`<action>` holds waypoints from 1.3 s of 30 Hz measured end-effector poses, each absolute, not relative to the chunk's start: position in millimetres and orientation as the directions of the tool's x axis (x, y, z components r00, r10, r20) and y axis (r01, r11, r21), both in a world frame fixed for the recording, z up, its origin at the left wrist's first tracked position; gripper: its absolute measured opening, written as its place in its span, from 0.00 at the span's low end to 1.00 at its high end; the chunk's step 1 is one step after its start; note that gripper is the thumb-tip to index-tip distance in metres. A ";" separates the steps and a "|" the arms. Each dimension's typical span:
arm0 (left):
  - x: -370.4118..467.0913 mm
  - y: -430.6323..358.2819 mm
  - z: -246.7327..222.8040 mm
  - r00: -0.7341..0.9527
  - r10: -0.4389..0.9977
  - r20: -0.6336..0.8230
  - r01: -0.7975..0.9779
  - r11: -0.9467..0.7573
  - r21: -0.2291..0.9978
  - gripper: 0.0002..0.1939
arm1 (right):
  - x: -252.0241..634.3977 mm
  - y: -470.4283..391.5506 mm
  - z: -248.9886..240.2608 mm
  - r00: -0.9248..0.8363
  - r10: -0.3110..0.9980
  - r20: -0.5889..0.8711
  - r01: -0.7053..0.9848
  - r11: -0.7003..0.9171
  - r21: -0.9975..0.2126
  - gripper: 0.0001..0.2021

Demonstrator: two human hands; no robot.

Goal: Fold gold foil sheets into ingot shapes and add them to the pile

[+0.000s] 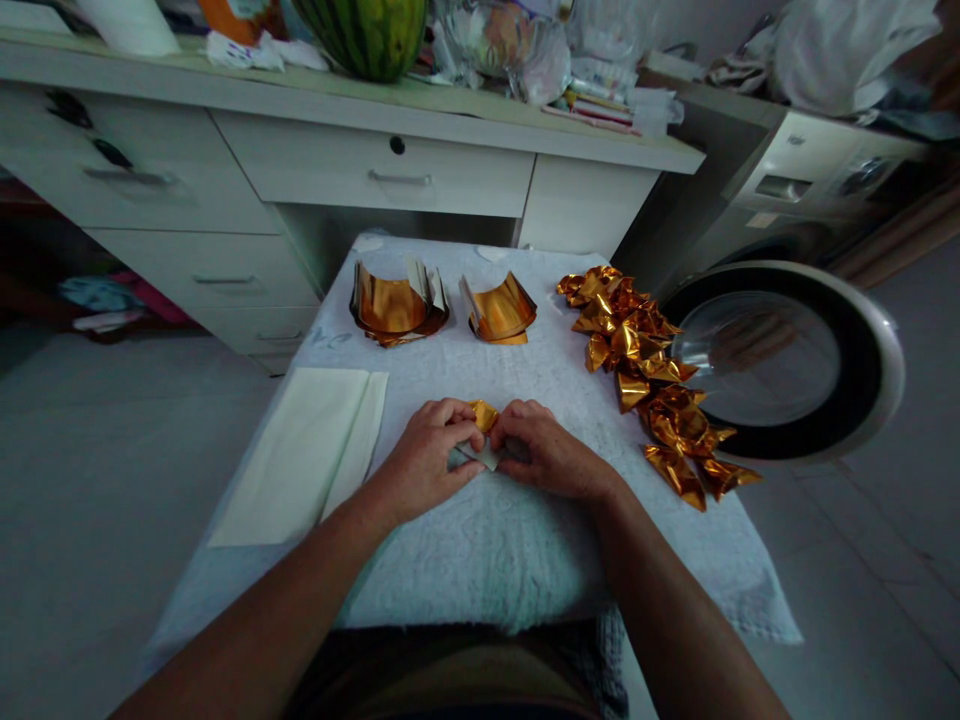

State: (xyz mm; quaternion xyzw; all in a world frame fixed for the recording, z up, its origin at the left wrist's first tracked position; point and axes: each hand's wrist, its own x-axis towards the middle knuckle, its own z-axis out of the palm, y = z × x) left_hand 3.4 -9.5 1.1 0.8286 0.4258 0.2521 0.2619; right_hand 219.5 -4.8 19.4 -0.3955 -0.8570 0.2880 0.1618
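Observation:
Between my two hands is a small piece of gold foil paper (484,414), its pale underside showing at the near edge. My left hand (435,445) pinches its left side, and my right hand (544,448) grips its right side with curled fingers. The fingers hide most of the piece. Beyond the hands stand two curved stacks of gold foil sheets, a larger stack (394,305) at the left and a smaller stack (501,308) beside it. Along the right edge lies a heap of folded gold foil pieces (637,345) with pointed ends.
A cloth (450,570) covers the small table. Pale folded paper (300,450) lies at its left. Behind are white drawers (390,178), with a watermelon (367,35) and plastic bags on the counter. An open washing machine door (780,355) reaches close to the table's right side.

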 end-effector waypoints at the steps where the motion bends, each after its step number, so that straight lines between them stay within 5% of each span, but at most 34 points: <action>1: 3.5 -9.7 1.0 0.508 0.840 0.192 0.578 -0.497 0.647 0.10 | 219.6 -4.6 18.9 -0.639 0.767 0.057 0.576 0.526 -0.625 0.08; 9: 4.0 -10.4 0.8 0.520 0.832 0.194 0.592 -0.515 0.620 0.02 | 218.5 -4.3 19.1 -0.623 0.777 0.089 0.565 0.527 -0.635 0.07; 28: 4.3 -11.1 -1.6 0.514 0.831 0.212 0.588 -0.521 0.619 0.04 | 221.0 -3.9 14.1 -0.638 0.765 0.089 0.543 0.529 -0.653 0.04; 39: 11.8 -10.6 1.1 0.474 0.851 0.226 0.639 -0.509 0.576 0.03 | 216.8 -6.5 20.9 -0.562 0.822 0.091 0.556 0.458 -0.694 0.13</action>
